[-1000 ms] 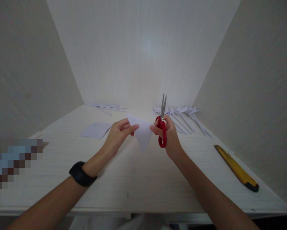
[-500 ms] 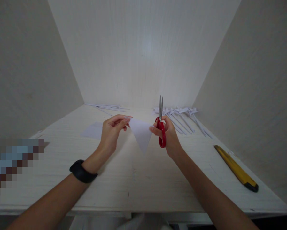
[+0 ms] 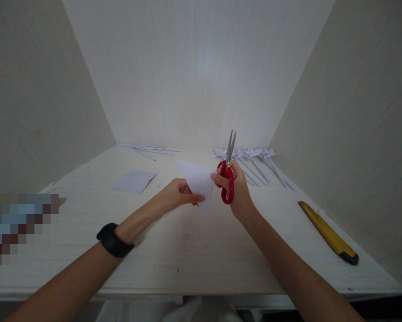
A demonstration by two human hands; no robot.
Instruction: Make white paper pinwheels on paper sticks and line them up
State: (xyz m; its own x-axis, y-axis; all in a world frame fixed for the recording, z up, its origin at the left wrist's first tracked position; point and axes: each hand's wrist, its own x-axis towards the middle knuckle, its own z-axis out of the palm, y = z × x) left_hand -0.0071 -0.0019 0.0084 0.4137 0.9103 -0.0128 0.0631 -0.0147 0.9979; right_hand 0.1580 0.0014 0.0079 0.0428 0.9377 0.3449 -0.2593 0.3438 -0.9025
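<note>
Moved since half a second ago: left hand (image 3: 179, 193), from the upper-left corner of the held paper (image 3: 196, 179) to just above its lower point. Clock directions run from that paper, raised over mid-table.

Table (image 3: 190, 255): front edge at 6 o'clock, widest room that side; back wall (image 3: 187, 67) bounds 12.

Left hand: thumb and fingers pinching paper.

Right hand (image 3: 238, 192), 3 o'clock: closed on scissors (image 3: 228, 163), also nipping paper's right edge.

Scissors: blades slightly parted, leaning toward 1 o'clock, nearer upright before.

Loose paper (image 3: 134, 181), 9 o'clock: part-covered before, now in view.

Paper sticks (image 3: 147, 148), 10; folded paper stems (image 3: 253, 167), 2 to 3; yellow tool (image 3: 327, 232), 4: unchanged.

Hard to see: left fingertips behind paper; pixelated patch (image 3: 19, 223), 9; forearms (image 3: 76, 268), cut off below.
</note>
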